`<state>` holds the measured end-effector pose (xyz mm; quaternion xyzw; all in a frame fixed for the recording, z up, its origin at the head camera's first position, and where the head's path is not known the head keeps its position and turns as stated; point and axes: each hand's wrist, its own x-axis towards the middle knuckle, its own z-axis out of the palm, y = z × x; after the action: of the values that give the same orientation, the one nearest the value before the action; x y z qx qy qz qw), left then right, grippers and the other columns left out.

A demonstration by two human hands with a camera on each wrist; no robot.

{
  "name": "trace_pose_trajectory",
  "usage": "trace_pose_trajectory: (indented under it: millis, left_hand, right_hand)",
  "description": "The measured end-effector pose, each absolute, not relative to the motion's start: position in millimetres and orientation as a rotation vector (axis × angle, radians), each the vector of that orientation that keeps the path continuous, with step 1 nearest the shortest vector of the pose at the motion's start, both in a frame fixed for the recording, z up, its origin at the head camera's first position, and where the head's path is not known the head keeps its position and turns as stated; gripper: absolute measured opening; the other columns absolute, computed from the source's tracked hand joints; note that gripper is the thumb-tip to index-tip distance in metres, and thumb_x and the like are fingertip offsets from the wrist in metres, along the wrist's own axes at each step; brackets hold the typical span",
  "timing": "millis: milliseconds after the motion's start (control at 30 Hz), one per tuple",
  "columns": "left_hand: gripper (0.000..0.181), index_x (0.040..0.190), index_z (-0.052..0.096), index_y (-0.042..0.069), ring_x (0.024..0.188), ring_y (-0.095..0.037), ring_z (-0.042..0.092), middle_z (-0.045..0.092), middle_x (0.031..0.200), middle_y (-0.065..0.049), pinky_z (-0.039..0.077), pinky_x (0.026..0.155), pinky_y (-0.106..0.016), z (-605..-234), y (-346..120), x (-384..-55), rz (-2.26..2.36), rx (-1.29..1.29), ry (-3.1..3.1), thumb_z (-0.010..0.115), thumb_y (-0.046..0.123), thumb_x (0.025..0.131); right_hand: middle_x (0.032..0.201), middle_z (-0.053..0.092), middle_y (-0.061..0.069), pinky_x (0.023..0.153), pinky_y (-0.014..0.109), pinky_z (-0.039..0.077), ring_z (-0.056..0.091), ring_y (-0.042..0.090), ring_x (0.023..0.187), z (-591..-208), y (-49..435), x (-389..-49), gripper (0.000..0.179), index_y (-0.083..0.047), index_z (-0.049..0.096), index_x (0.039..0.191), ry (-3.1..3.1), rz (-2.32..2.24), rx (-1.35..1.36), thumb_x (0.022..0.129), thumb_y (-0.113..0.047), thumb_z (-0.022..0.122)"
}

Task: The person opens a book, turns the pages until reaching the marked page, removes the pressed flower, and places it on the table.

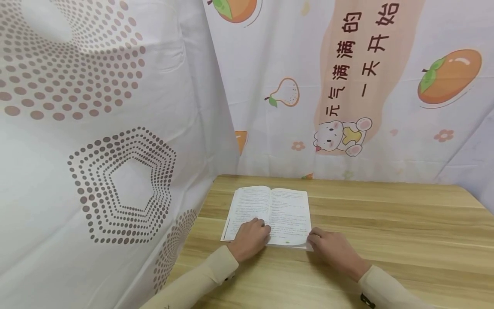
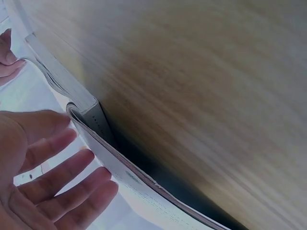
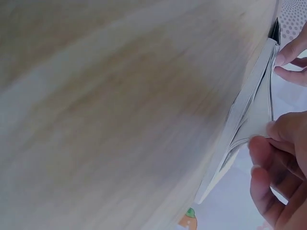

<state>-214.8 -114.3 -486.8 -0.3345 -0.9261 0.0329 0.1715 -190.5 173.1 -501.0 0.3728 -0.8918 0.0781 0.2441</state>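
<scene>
An open book (image 1: 287, 210) with printed pages lies on the wooden table. My left hand (image 1: 250, 239) rests on the lower part of the left page, close to the middle fold. In the left wrist view the fingers of that left hand (image 2: 57, 172) are spread and relaxed, the thumb near the spine's end. At the lower right corner of the book is my right hand (image 1: 335, 252). Seen from the right wrist, the right hand (image 3: 285, 165) pinches the edge of some pages (image 3: 259, 115) between thumb and index finger, lifting them slightly off those below.
The wooden table (image 1: 386, 223) extends to the right of the book. A white curtain with dotted patterns (image 1: 127, 184) hangs along the left side, and a cloth printed with fruit and writing (image 1: 285, 124) hangs behind the table.
</scene>
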Motion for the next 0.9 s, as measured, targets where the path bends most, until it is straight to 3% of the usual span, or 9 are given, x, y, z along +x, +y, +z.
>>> trace_pose_trajectory:
  millis: [200, 300, 633, 900]
  left_hand:
    - [0.036, 0.081, 0.074, 0.020, 0.058, -0.007, 0.043, 0.058, 0.070, 0.005, 0.037, 0.047, -0.021, -489.1, -113.8, -214.5, 0.062, -0.983, -2.607, 0.073, 0.056, 0.087]
    - [0.042, 0.083, 0.075, 0.022, 0.058, -0.007, 0.043, 0.059, 0.070, 0.005, 0.037, 0.047, -0.021, -488.5, -113.3, -213.5, 0.081, -0.995, -2.610, 0.069, 0.063, 0.083]
    - [0.041, 0.086, 0.080, 0.023, 0.058, -0.007, 0.042, 0.060, 0.070, 0.004, 0.037, 0.046, -0.022, -484.5, -113.7, -213.2, 0.094, -0.999, -2.648, 0.066, 0.062, 0.087]
    - [0.032, 0.083, 0.081, 0.021, 0.056, -0.006, 0.040, 0.055, 0.065, 0.005, 0.035, 0.046, -0.021, -481.1, -114.3, -215.1, 0.057, -1.031, -2.683, 0.068, 0.049, 0.094]
  right_hand:
    - [0.089, 0.070, -0.007, 0.059, 0.028, 0.055, 0.068, 0.007, 0.073, -501.1, 173.4, -193.2, 0.014, -0.014, 0.077, 0.087, -2.408, 0.353, 0.995, 0.078, -0.004, 0.084]
    - [0.088, 0.070, -0.010, 0.060, 0.029, 0.054, 0.067, 0.005, 0.074, -499.5, 172.7, -193.7, 0.014, -0.016, 0.077, 0.085, -2.428, 0.420, 0.971, 0.079, -0.006, 0.084]
    - [0.091, 0.072, -0.011, 0.057, 0.023, 0.048, 0.058, -0.003, 0.069, -491.5, 172.2, -191.9, 0.006, -0.020, 0.076, 0.086, -2.472, 0.503, 0.900, 0.090, -0.020, 0.081]
    - [0.102, 0.072, -0.002, 0.051, 0.017, 0.041, 0.044, -0.008, 0.060, -489.2, 170.7, -192.9, 0.020, -0.014, 0.076, 0.094, -2.394, 0.613, 0.800, 0.079, -0.008, 0.088]
